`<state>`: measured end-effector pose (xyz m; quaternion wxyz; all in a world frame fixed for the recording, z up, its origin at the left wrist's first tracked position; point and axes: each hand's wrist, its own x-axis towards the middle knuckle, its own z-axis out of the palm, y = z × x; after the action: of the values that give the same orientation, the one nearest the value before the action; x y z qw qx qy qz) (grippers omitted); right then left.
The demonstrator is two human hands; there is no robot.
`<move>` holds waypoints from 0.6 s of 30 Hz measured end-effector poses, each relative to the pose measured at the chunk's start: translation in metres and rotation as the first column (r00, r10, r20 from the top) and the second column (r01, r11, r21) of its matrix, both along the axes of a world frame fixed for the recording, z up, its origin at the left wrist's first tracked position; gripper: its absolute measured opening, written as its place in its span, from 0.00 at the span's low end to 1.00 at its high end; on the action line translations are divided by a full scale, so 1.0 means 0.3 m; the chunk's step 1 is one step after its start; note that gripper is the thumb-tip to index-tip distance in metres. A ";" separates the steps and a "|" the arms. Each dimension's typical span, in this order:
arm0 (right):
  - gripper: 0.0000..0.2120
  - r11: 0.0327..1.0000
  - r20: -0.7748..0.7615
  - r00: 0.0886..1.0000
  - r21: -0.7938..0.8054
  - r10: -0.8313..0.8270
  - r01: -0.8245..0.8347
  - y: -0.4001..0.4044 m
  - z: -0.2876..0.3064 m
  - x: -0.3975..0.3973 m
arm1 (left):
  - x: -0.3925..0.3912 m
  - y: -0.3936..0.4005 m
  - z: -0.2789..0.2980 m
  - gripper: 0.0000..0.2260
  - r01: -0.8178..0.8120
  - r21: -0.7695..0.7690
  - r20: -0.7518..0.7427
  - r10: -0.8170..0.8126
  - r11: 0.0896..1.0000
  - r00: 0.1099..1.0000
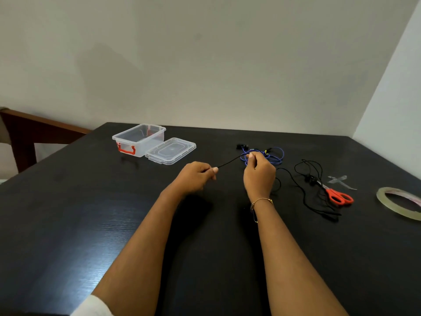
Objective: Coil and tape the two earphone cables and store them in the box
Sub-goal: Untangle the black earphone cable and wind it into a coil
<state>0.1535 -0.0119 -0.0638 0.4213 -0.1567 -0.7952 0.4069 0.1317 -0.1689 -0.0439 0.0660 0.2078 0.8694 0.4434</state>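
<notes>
1. A dark worktop [91, 224] is seen from above and behind two bare forearms that reach forward from the near edge.
2. A short black stretch of the blue earphone cable [276, 159] is held taut between the two hands, above the middle of the worktop.
3. The cable end is pinched by the left hand [197, 176], its fingers [214, 171] curled around it.
4. The other end of that stretch is pinched by the raised right hand [258, 173] between thumb and fingertips; a thin gold bracelet [262, 200] is worn on its wrist.
5. The rest of the blue cable lies in loose loops on the worktop just beyond the right hand, toward the far edge.
6. The black earphone cable [307, 190] is spread uncoiled to the right of the right hand, partly overlapped by orange-handled scissors [338, 196].
7. Strips of clear tape [340, 181] are stuck to the worktop just beyond the scissors, and a tape roll [397, 202] lies at the right edge.
8. The clear box [139, 140], with red latches, stands open near the far left corner; its lid [170, 150] lies flat, touching its right side.
</notes>
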 end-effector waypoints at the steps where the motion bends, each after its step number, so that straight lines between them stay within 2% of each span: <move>1: 0.13 1.000 -0.005 1.000 -0.003 -0.006 0.006 -0.002 0.002 -0.002 | 0.004 0.002 0.005 0.13 -0.002 -0.006 0.024 0.003 1.000 1.000; 3: 0.13 0.999 -0.017 1.000 -0.022 -0.024 0.023 -0.004 0.009 -0.003 | 0.019 0.005 0.021 0.14 0.015 -0.005 0.102 -0.014 1.000 0.995; 5: 0.13 0.996 -0.028 0.998 -0.074 -0.053 0.051 0.004 0.013 -0.002 | 0.036 -0.001 0.045 0.14 0.078 0.078 0.235 -0.095 0.994 0.967; 8: 0.13 0.982 -0.027 0.995 -0.162 -0.100 0.094 0.019 0.022 0.002 | 0.050 -0.018 0.074 0.13 0.147 0.318 0.357 -0.262 0.937 0.897; 10: 0.13 0.983 0.003 0.995 -0.154 -0.102 0.101 0.023 0.025 0.003 | 0.056 -0.022 0.082 0.12 0.132 0.509 0.372 -0.356 0.850 0.857; 12: 0.13 0.995 0.080 0.995 -0.076 -0.060 0.066 0.021 0.017 0.004 | 0.057 -0.016 0.085 0.10 0.076 0.734 0.359 -0.480 0.675 0.800; 14: 0.12 0.998 0.209 0.978 0.050 0.029 -0.041 0.011 -0.001 0.000 | 0.050 -0.008 0.087 0.07 -0.023 0.891 0.313 -0.576 0.454 0.755; 16: 0.11 0.970 0.329 0.935 0.153 0.131 -0.190 -0.006 -0.019 -0.002 | 0.035 0.000 0.083 0.06 -0.142 0.955 0.274 -0.585 0.262 0.764; 18: 0.10 0.922 0.397 0.883 0.180 0.251 -0.343 -0.024 -0.022 0.004 | 0.015 0.001 0.076 0.09 -0.268 0.958 0.280 -0.528 0.101 0.802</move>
<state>0.1546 -0.0189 -0.0704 0.2136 -0.0519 -0.9183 0.3291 0.1363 -0.1685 -0.0213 0.2099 0.1349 0.2561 0.9339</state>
